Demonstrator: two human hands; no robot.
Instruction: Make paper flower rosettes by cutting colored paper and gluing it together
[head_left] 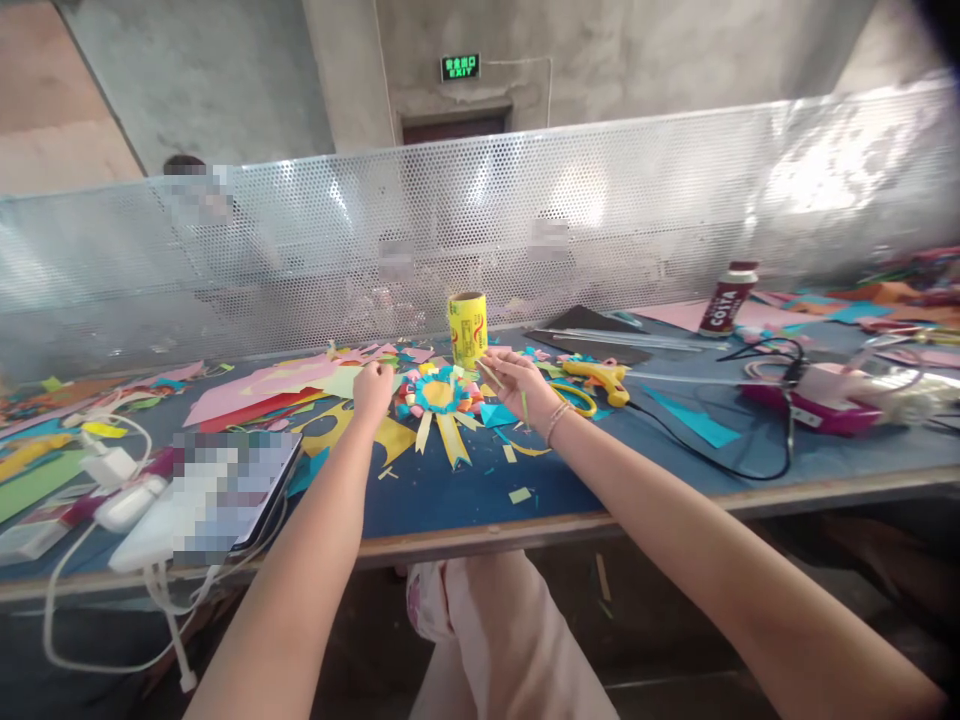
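My left hand (pixel 373 393) is raised over the table, its fingers curled closed; whatever they may hold is hidden. Between my hands lies a paper rosette (pixel 438 394) with a yellow centre, blue ruffles, a multicoloured looped rim and pale yellow tails. My right hand (pixel 519 382), with a bracelet at the wrist, pinches a thin light green paper strip (pixel 491 374) just right of the rosette. Behind the rosette stands a yellow printed cylinder (pixel 469 335) with an open top. A yellow glue gun (pixel 601 378) with a black cord lies to the right of my right hand.
Coloured paper sheets (pixel 247 390) and scraps spread across the blue tabletop (pixel 450 505). A phone (pixel 270 480) and white cables lie at left. At right are a brown bottle (pixel 729 300) and a magenta-and-white power strip (pixel 814 408). A perforated metal screen (pixel 315 250) borders the back.
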